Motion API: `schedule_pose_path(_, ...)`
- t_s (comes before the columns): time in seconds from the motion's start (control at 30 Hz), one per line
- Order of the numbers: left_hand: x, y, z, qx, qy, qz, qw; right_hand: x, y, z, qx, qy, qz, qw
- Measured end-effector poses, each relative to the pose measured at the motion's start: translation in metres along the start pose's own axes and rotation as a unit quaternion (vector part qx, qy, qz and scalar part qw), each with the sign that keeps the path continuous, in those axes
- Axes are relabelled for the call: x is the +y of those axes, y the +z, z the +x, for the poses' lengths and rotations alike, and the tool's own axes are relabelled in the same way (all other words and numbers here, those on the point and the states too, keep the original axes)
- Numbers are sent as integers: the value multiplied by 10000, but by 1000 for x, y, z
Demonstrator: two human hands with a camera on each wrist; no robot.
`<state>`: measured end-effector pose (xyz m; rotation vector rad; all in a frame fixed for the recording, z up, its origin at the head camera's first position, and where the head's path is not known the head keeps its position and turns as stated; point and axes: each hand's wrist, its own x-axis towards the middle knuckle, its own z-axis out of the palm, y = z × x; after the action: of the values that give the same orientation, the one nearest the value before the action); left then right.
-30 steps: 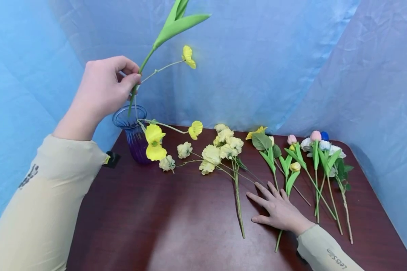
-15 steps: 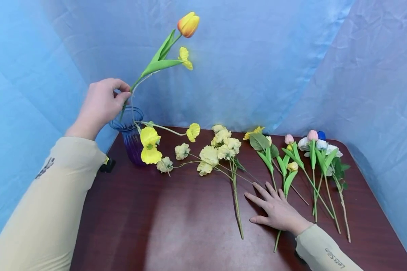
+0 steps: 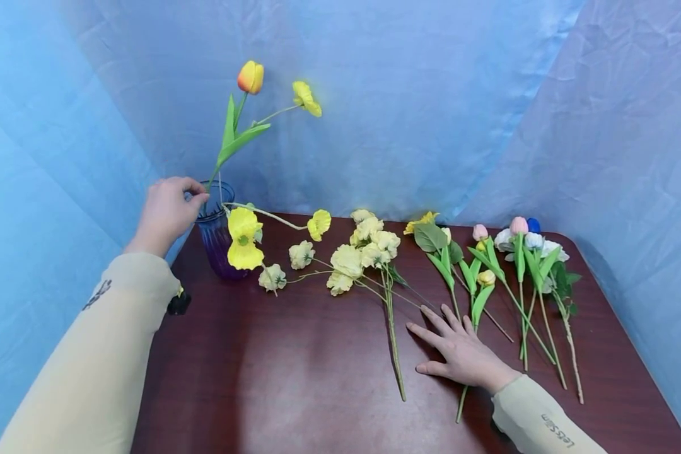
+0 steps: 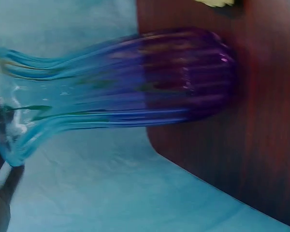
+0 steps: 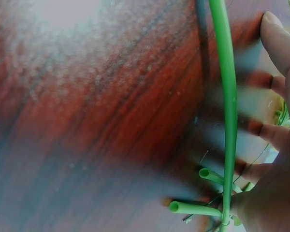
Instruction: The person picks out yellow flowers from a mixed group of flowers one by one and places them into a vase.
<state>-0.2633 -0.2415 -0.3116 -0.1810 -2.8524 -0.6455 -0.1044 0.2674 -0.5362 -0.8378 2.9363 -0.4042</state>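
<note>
At the vase's mouth, my left hand (image 3: 167,208) pinches the stem of an orange-yellow tulip (image 3: 251,78), which stands nearly upright with its lower stem inside the rim. The blue-to-purple glass vase (image 3: 218,249) also holds a branch of yellow poppies (image 3: 244,238), one bloom rising high, others drooping over the side. In the left wrist view the ribbed vase (image 4: 111,87) fills the middle, with fingers at its rim. My right hand (image 3: 459,353) lies with fingers spread on the table, across a green stem (image 5: 228,96).
Cream flowers (image 3: 369,249) on a branched stem lie mid-table. To their right are yellow tulips (image 3: 485,277), pink tulips (image 3: 519,226), a blue bloom (image 3: 533,225) and white flowers (image 3: 553,250). Blue cloth (image 3: 386,113) hangs behind the dark wooden table (image 3: 318,378).
My left hand has lowered the tulip, bringing its stem down into the vase, and the bloom has swung left to stand more upright. My right hand stays in place.
</note>
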Motion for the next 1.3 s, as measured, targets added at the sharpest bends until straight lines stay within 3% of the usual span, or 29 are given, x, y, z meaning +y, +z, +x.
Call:
schedule_pose_path(0.13,-8,6,-8,145,-4,88,9999,0,0,0,18,4,-11,10000)
schedule_pose_path(0.23,-9,11,-17,426,-288,-388,9979,0,0,0,35,-2,-32,10000)
schedule_pose_path(0.3,-9,15,-24,777,-599,-761,9923,0,1,-1,-2,16,-23,10000)
schedule_pose_path(0.4,-9,26,-37,1740,-882,-1186,9736,0,1,-1,-59,51,-4,10000)
schedule_pose_path(0.5,-10,45,-54,2787,-918,-1512,9439,0,1,-2,-65,46,-6,10000)
schedule_pose_path(0.57,-10,60,-67,3186,-836,-1605,9305,0,0,-2,-54,45,-16,10000)
schedule_pose_path(0.63,-8,77,-81,3250,-739,-1621,9288,0,0,-2,-30,35,-37,10000)
schedule_pose_path(0.67,-7,86,-88,3187,-677,-1580,9321,0,0,-3,-25,33,-46,10000)
schedule_pose_path(0.77,3,112,-104,2622,-452,-1469,9527,1,0,-3,-36,53,-52,10000)
schedule_pose_path(0.87,20,136,-115,1727,-76,-1295,9764,1,0,-3,4,38,-54,10000)
schedule_pose_path(0.97,44,153,-121,701,235,-1032,9919,1,0,-4,44,45,-88,9999)
schedule_pose_path(1.1,78,169,-125,-365,379,-685,9963,-1,0,-5,88,38,-112,9999)
schedule_pose_path(1.3,106,191,-128,-1199,651,-305,9902,-5,-2,-3,310,-161,-269,9990)
